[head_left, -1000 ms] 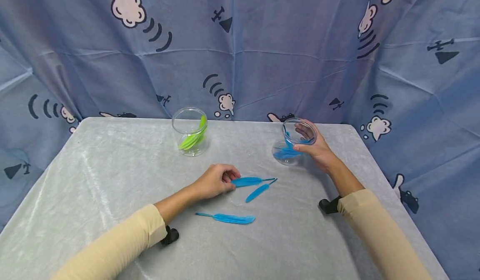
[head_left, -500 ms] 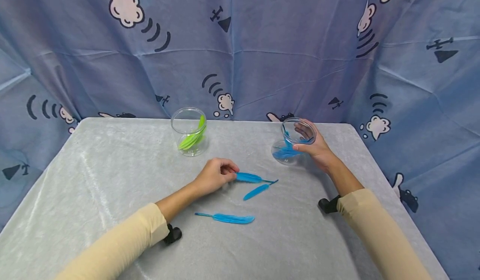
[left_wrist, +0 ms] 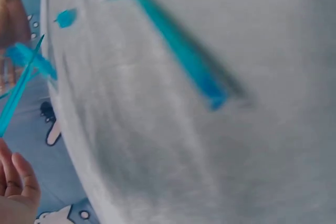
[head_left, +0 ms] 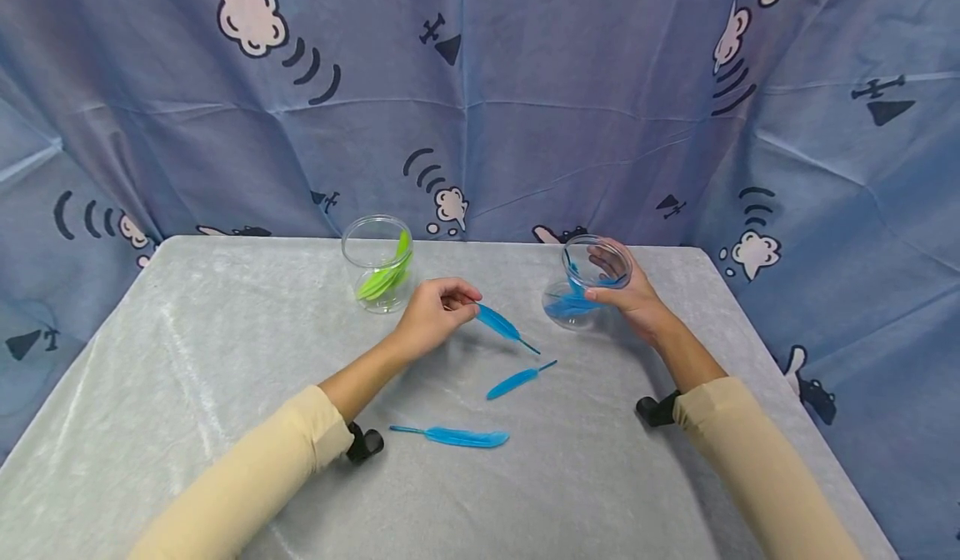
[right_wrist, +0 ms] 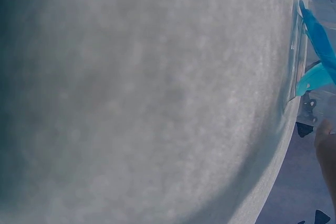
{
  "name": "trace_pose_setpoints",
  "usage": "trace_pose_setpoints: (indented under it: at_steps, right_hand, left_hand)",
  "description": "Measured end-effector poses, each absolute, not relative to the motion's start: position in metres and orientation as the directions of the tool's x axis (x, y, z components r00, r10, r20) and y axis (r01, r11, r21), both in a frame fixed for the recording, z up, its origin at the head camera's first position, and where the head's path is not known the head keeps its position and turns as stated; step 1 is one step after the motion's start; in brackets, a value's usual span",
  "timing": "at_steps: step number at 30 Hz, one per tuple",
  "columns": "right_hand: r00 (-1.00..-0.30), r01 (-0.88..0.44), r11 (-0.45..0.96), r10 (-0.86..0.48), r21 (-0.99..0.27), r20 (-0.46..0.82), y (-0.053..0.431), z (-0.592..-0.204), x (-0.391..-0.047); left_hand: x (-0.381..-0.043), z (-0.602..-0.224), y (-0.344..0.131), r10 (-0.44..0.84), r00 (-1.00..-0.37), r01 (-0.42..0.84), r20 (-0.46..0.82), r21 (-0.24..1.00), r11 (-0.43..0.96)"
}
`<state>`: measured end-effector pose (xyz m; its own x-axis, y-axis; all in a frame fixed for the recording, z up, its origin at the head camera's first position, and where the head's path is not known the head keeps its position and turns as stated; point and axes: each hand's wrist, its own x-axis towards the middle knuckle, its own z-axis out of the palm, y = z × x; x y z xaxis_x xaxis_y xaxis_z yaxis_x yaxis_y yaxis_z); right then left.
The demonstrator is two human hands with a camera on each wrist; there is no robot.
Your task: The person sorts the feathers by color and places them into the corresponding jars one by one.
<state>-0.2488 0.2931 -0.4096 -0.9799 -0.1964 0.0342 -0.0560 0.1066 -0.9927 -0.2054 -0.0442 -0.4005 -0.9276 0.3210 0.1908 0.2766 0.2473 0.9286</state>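
My left hand (head_left: 437,314) pinches a blue feather (head_left: 498,323) by its soft end, over the middle of the table. The quill points down and to the right, towards the table. Around the right side of a clear round jar (head_left: 576,320) my right hand (head_left: 628,287) is curled, gripping it near the rim. Several blue feathers (right_wrist: 319,40) lie inside this jar. Below the left hand, a small blue feather (head_left: 513,383) lies on the cloth, and nearer the front is a longer blue feather (head_left: 467,437). In the left wrist view, the fingers (left_wrist: 21,177) show only partly.
A second clear jar (head_left: 377,235) with bright green feathers (head_left: 386,279) stands at the back, left of the middle. Grey cloth covers the table (head_left: 247,352). A blue patterned curtain (head_left: 525,127) hangs right behind the table's back edge.
My left hand has lifted one blue feather off the table and moved it away from me, apart from the small feather it lay against. The right hand and its jar have stayed put.
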Motion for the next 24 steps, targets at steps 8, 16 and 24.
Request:
trace_pose_setpoints:
  at_steps: [8,16,24]
  right_hand:
    - [-0.977,-0.071,0.101,-0.209,-0.992,0.049,0.293,-0.41,-0.249]
    - [-0.976,-0.076,0.09,-0.212,-0.993,0.055,0.293,-0.41,-0.249]
    - [-0.975,-0.078,0.096,-0.213,-0.992,0.056,0.293,-0.411,-0.25]
  left_hand:
    - [-0.217,-0.378,-0.035,0.218,-0.95,0.257,0.223,0.956,0.14]
    - [-0.223,-0.356,-0.021,0.198,-0.947,0.268,0.253,0.962,0.052]
    - [-0.23,-0.34,-0.003,0.192,-0.943,0.274,0.273,0.961,-0.019]
